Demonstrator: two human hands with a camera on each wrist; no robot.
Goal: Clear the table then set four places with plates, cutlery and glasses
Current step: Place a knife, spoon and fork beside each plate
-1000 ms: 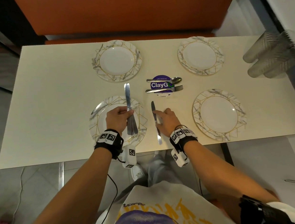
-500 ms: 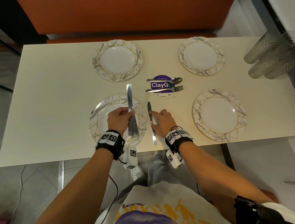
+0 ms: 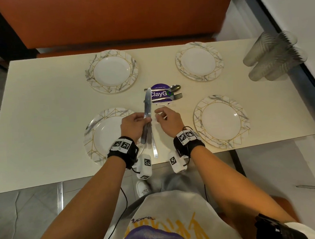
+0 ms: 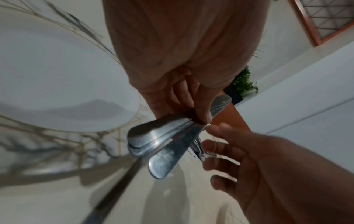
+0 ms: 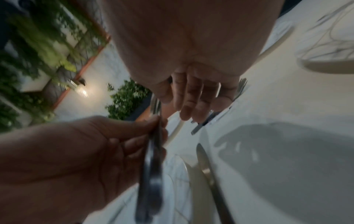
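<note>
My left hand [image 3: 143, 120] pinches a bundle of table knives [image 3: 146, 118], held above the table between the near-left plate [image 3: 101, 135] and my right hand; their handles [image 4: 153, 144] fan out below the thumb. One knife [image 3: 154, 148] lies on the table just right of that plate, handle toward me. My right hand [image 3: 159, 115] hovers close beside the bundle, fingers loosely curled and holding nothing. Three more marble-rimmed plates sit at far left [image 3: 111, 71], far right [image 3: 199, 61] and near right [image 3: 221, 121]. The same right hand's fingers [image 5: 191, 98] hang over the table.
A spoon [image 3: 173, 88] and a fork [image 3: 176, 96] lie across a purple round sticker [image 3: 160, 94] at the table's centre. Stacked clear glasses [image 3: 272, 57] lie at the far right end. An orange bench [image 3: 116, 15] runs behind the table [image 3: 39, 109].
My right hand has let go of the knife laid beside the near-left plate and lifted toward the bundle. My left hand has carried the bundle rightward off the plate.
</note>
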